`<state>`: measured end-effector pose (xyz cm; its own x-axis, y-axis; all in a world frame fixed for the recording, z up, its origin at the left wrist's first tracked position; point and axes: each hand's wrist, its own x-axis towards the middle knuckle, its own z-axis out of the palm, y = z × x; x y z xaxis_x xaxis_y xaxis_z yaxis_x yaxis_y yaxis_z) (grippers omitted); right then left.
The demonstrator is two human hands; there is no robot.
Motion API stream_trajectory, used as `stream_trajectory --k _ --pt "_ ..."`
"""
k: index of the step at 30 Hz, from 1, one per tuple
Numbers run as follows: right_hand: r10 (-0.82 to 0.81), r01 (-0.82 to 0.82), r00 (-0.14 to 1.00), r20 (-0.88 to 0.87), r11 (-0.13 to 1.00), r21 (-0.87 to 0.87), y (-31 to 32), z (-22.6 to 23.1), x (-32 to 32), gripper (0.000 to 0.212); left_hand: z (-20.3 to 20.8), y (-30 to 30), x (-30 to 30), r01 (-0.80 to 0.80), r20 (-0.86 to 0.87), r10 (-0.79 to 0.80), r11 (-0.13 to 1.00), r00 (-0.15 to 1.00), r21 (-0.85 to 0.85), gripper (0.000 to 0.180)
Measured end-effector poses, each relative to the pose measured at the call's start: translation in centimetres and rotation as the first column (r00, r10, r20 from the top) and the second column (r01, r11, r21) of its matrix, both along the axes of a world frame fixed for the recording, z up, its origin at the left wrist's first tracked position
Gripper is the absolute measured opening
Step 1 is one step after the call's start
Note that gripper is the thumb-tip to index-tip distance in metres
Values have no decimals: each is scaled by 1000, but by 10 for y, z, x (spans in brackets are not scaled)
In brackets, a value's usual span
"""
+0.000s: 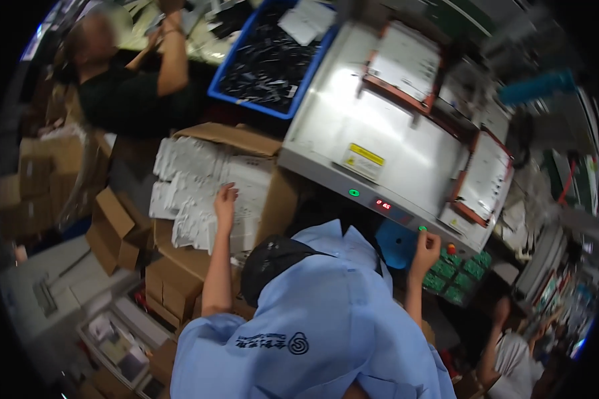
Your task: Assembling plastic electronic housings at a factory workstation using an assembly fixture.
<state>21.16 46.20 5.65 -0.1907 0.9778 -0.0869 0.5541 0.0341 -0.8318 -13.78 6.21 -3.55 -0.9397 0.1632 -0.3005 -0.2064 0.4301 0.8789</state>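
Note:
My left hand (226,197) is raised over a stack of white moulded plastic parts (192,179) in a cardboard box (271,219). Its fingers are loosely bent and a little apart, with nothing seen in them. At the front edge of a pale metal machine (396,136), my right hand (428,247) has its fingers curled in. Its fingertips are at a small green-lit button (422,229); whether they press it I cannot tell. Two fixtures carrying white panels, one at the back (406,63) and one on the right (484,174), rest on the machine top.
A blue bin (273,60) of small black parts stands behind the box. Green circuit boards (456,272) lie right of my right hand, near a red knob (452,249). A co-worker (126,80) sits at far left, another person (512,362) at lower right. Cartons (116,229) stand left.

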Motion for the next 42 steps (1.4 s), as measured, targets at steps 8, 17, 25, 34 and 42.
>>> stream_trajectory --k 8,17,25,34,42 --pt "697 -698 715 -51 716 12 -62 60 -123 11 -60 -21 12 132 -191 -323 757 927 -640 59" --pt "959 -957 283 -28 284 60 -115 56 -357 15 -84 -22 -26 20 31 -8 906 999 -423 85" --pt "766 -883 465 445 440 166 -64 -9 -479 14 -40 -41 -26 46 -125 -91 946 988 -321 54" --pt "604 -906 365 709 405 121 -37 -53 -517 23 13 -43 -53 -58 165 10 956 986 289 28" --pt "892 -886 449 49 451 -107 -58 19 -487 29 113 -44 -75 -420 230 355 697 906 581 28"
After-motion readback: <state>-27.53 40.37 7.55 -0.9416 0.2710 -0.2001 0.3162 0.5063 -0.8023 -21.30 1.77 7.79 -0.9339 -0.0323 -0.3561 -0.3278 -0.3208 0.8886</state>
